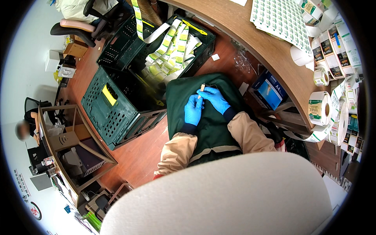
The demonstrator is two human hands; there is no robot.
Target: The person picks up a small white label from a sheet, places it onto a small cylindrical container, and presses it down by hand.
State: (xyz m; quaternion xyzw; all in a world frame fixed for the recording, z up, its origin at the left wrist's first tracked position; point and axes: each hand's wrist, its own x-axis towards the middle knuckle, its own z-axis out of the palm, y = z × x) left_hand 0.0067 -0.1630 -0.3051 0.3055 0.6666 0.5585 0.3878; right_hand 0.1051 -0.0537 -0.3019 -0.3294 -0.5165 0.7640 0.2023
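My left hand [193, 110] and my right hand [215, 99], both in blue gloves, meet over the dark green cloth [211, 135] that covers my lap. Between their fingertips is a small, narrow tan piece [202, 88], held upright; its exact kind is too small to make out. The right thumb and fingers pinch it near its upper part, while the left fingertips close on its lower end. A thin dark line, perhaps a thread, runs off beside it over the cloth.
Dark green plastic crates [113, 117] stand ahead and to the left, one filled with label strips [172, 51]. A curved wooden desk [270, 51] on the right bears label sheets [280, 23] and label rolls [319, 107]. Beneath it sits a blue box [268, 90]. Another person [33, 121] is far left.
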